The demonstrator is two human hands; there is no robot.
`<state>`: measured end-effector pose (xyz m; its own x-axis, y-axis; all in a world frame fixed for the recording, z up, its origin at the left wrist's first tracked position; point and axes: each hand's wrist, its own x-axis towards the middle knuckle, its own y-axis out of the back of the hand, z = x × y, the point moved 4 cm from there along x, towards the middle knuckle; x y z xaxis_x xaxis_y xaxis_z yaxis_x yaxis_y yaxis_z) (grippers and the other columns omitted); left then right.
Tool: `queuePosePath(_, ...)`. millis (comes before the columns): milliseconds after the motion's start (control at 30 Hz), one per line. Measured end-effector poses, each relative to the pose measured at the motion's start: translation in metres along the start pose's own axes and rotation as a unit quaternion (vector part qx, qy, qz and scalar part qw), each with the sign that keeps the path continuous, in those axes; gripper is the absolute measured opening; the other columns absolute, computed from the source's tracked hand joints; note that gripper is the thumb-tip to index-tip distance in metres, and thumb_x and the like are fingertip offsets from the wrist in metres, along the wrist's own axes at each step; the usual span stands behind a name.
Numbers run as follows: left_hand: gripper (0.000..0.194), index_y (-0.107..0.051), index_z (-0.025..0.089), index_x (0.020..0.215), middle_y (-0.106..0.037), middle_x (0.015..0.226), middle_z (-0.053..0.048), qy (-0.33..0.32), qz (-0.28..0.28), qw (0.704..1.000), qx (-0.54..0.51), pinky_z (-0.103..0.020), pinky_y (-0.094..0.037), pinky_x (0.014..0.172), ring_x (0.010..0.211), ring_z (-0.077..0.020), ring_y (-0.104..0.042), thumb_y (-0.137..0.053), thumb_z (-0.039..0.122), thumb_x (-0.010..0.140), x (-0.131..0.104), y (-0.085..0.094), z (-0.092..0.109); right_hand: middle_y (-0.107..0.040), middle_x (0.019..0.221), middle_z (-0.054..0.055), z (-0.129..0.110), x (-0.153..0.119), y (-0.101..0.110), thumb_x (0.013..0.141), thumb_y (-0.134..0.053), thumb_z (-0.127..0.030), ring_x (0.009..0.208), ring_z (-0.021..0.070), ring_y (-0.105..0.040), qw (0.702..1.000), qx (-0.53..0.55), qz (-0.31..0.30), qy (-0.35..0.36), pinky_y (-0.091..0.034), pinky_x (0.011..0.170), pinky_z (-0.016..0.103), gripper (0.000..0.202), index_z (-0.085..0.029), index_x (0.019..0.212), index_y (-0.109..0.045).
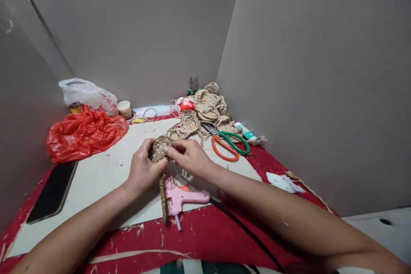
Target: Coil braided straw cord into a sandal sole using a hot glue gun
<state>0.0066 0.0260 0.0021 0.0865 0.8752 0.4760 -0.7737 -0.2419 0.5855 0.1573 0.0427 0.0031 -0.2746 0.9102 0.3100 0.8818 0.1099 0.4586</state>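
Note:
Between my two hands is a small coiled piece of braided straw (159,149), held just above the white board (105,180). My left hand (146,165) is closed round its left and lower side. The fingers of my right hand (189,156) pinch its right edge, thumb on the front. A loose end of straw braid (163,199) hangs down below my left hand. Close under my hands lies a pink glue gun (180,197), a clear glue stick poking from its back end and a black cord running off to the lower right.
Scissors (229,143) with orange and green handles lie right of my hands, beside a heap of straw braid (208,105). A red plastic bag (86,132), a phone (53,190) and a paper cup (124,109) are at the left. Grey walls (305,72) enclose the red-covered table.

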Motion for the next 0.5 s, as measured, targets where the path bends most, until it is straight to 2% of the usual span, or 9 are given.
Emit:
queuePosePath(167, 0.037, -0.052, 0.017, 0.106, -0.064, 0.095, -0.005, 0.002, 0.009, 1.0, 0.023, -0.033, -0.047, 0.079, 0.084, -0.0199, -0.06, -0.066, 0.021, 0.072, -0.002, 0.001, 0.001, -0.049, 0.058, -0.003, 0.001, -0.005, -0.004, 0.086, -0.056, -0.038, 0.058, 0.0108, -0.043, 1.0, 0.026, -0.015, 0.007, -0.031, 0.055, 0.023, 0.032, -0.016, 0.062, -0.055)
queuePosePath(233, 0.039, -0.051, 0.018, 0.107, -0.063, 0.096, -0.005, 0.003, -0.012, 1.0, 0.001, -0.033, -0.047, 0.08, 0.086, -0.0199, -0.06, -0.068, 0.022, 0.072, -0.002, 0.0, 0.003, -0.047, 0.059, -0.003, -0.001, -0.004, -0.002, 0.087, -0.052, -0.034, 0.058, 0.0107, -0.043, 0.999, 0.044, -0.018, 0.011, -0.033, 0.056, 0.023, 0.031, -0.017, 0.062, -0.053)
queuePosePath(333, 0.041, -0.051, 0.018, 0.107, -0.063, 0.1, -0.005, 0.014, -0.062, 0.993, -0.096, -0.033, -0.048, 0.082, 0.089, -0.0193, -0.061, -0.071, 0.027, 0.073, -0.002, -0.002, 0.007, -0.042, 0.06, -0.005, -0.005, 0.0, 0.008, 0.088, -0.048, -0.033, 0.058, 0.0101, -0.043, 0.996, 0.076, -0.034, 0.011, -0.036, 0.055, 0.022, 0.029, -0.018, 0.063, -0.048)
queuePosePath(400, 0.037, -0.053, 0.019, 0.104, -0.063, 0.098, -0.004, 0.042, -0.074, 0.981, -0.175, -0.032, -0.048, 0.082, 0.088, -0.0184, -0.061, -0.072, 0.032, 0.075, 0.0, 0.0, 0.009, -0.042, 0.062, -0.005, -0.006, 0.002, 0.015, 0.089, -0.047, -0.034, 0.057, 0.0099, -0.045, 0.992, 0.098, -0.073, 0.006, -0.039, 0.053, 0.021, 0.028, -0.018, 0.066, -0.048)
queuePosePath(500, 0.032, -0.06, 0.018, 0.102, -0.063, 0.093, -0.003, 0.099, -0.065, 0.958, -0.262, -0.029, -0.049, 0.08, 0.087, -0.0168, -0.06, -0.071, 0.036, 0.077, 0.006, 0.007, 0.01, -0.046, 0.064, -0.004, -0.007, 0.001, 0.02, 0.088, -0.047, -0.036, 0.055, 0.0099, -0.048, 0.978, 0.125, -0.168, 0.0, -0.043, 0.051, 0.022, 0.025, -0.017, 0.072, -0.051)
